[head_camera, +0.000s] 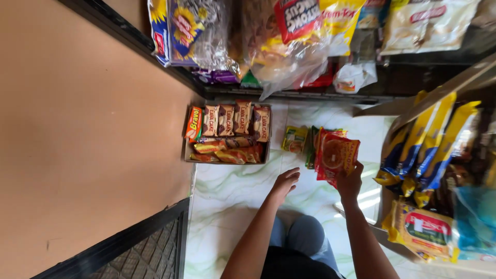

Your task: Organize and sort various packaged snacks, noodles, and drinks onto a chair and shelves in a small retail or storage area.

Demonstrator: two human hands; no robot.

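Observation:
My right hand [350, 182] grips a stack of red snack packets [335, 155], held upright above the marble floor. My left hand [285, 182] hovers beside it over the floor, fingers slightly curled, holding nothing. A small yellow-green packet [295, 139] lies on the floor just beyond both hands. Farther left sits a cardboard box [227, 159] filled with brown cake packets and orange snack packets. My knees show at the bottom of the view.
A tan wall or counter side [88, 134] fills the left. Shelves above hold bagged snacks [289, 36]. On the right a rack carries yellow-and-blue packets [423, 150] and a yellow packet [421, 230]. White-green marble floor [232, 196] lies between.

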